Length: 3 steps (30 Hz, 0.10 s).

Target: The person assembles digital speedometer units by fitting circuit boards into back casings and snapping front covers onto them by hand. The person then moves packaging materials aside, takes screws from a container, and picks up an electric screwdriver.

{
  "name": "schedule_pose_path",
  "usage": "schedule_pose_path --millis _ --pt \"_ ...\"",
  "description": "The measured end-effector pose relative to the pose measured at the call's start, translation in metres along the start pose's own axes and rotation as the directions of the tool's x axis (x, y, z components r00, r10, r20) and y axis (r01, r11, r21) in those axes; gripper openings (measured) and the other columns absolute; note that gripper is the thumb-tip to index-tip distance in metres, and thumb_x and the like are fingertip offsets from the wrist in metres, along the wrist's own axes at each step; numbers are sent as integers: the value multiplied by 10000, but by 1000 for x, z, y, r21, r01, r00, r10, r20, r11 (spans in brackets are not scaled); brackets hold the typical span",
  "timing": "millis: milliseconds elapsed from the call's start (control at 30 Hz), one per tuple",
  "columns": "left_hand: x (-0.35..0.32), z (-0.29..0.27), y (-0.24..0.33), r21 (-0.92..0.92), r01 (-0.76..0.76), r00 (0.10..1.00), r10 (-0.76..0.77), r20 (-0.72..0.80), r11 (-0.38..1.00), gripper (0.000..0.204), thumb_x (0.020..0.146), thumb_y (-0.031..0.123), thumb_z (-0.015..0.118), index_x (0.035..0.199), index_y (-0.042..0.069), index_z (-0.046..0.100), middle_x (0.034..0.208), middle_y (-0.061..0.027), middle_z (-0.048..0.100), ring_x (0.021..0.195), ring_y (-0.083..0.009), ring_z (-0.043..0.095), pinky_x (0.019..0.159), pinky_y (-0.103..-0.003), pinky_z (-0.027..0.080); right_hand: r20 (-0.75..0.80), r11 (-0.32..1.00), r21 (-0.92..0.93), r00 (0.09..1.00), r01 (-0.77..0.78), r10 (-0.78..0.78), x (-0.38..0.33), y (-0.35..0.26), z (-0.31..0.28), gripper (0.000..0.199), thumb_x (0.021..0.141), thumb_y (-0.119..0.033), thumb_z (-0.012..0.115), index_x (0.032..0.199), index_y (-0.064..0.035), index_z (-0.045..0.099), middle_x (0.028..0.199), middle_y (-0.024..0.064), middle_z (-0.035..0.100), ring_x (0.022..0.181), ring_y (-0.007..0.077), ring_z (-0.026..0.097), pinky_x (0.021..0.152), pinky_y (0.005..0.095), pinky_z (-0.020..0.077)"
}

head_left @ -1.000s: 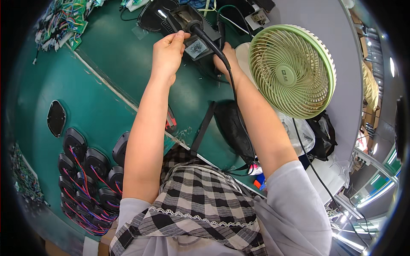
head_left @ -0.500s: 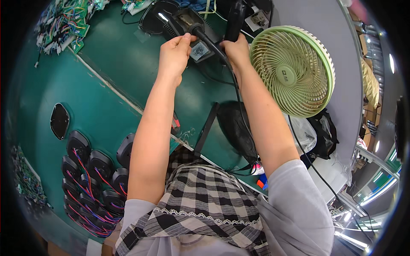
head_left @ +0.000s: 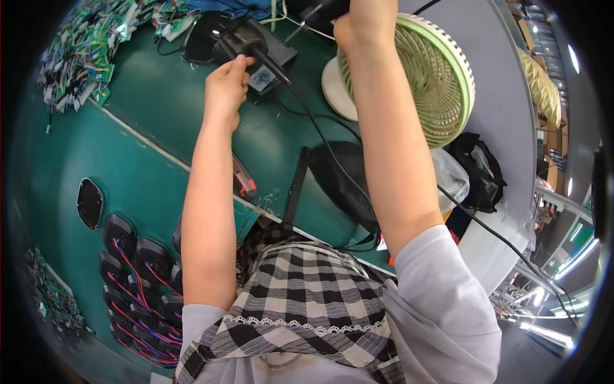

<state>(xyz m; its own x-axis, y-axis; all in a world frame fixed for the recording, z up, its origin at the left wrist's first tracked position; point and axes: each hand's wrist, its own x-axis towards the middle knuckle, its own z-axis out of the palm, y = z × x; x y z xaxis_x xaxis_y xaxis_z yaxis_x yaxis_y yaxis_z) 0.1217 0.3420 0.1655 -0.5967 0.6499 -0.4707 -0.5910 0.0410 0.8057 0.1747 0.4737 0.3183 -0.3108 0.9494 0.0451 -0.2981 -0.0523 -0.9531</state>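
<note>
My left hand reaches to a dark boxy device on the green bench. Its thumb and finger are pinched beside a black cabled handle lying across that device. Whatever is between the fingertips is too small to make out. At the top edge, my right hand is closed and partly cut off. It grips a black tool, whose kind cannot be told. A green fan with a pale round base stands behind my right forearm, which covers part of it.
Bundles of wired circuit boards lie at far left. Several black speaker units with red and blue wires cluster at near left, below a black oval part. A red utility knife and a black mesh bag lie nearer me.
My right hand has moved farther away and up to the picture's top edge with the black tool. The fan now appears higher and more covered. My left hand stays beside the device.
</note>
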Motion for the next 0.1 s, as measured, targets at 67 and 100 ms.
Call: schedule_pose_path --millis 67,100 --pt "1 5 0 14 9 1000 -10 25 1000 312 943 287 543 1046 10 643 644 63 434 520 -29 351 452 -199 264 -32 998 -27 998 59 -60 17 -18 -5 215 845 -151 651 955 -73 483 749 35 546 661 153 539 590 290 443" --pt "0 1 1 37 19 1000 -20 24 999 322 941 301 546 1060 17 642 644 65 434 519 -30 354 452 -205 266 -39 996 -54 997 66 -68 20 -28 -1 250 835 -168 664 971 -74 477 749 41 549 663 160 546 588 296 445"
